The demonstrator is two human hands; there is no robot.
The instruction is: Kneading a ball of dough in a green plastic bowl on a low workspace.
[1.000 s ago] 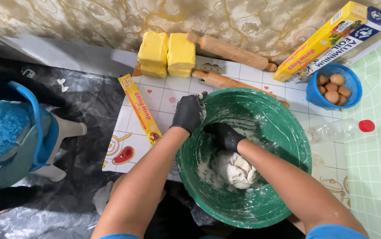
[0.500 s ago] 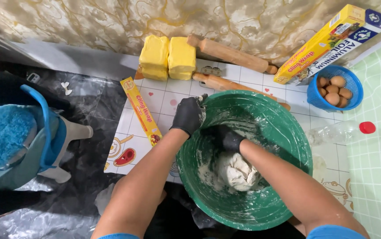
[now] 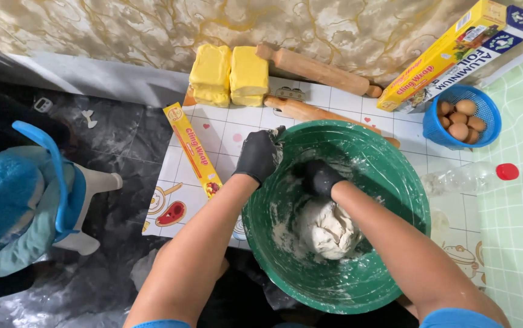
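A black-gloved left hand (image 3: 259,155) clamps the far-left rim of a green mixing bowl (image 3: 395,176). The right hand (image 3: 318,177) (also gloved) is fisted shut, pressing the far edge of a pale dough lump (image 3: 328,229) lying just nearer in the bowl.

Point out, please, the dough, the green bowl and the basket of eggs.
dough (image 3: 328,229), head view, on the top of the pale lump.
green bowl (image 3: 389,167), head view, on its inner wall.
basket of eggs (image 3: 491,115), head view, on its blue rim.
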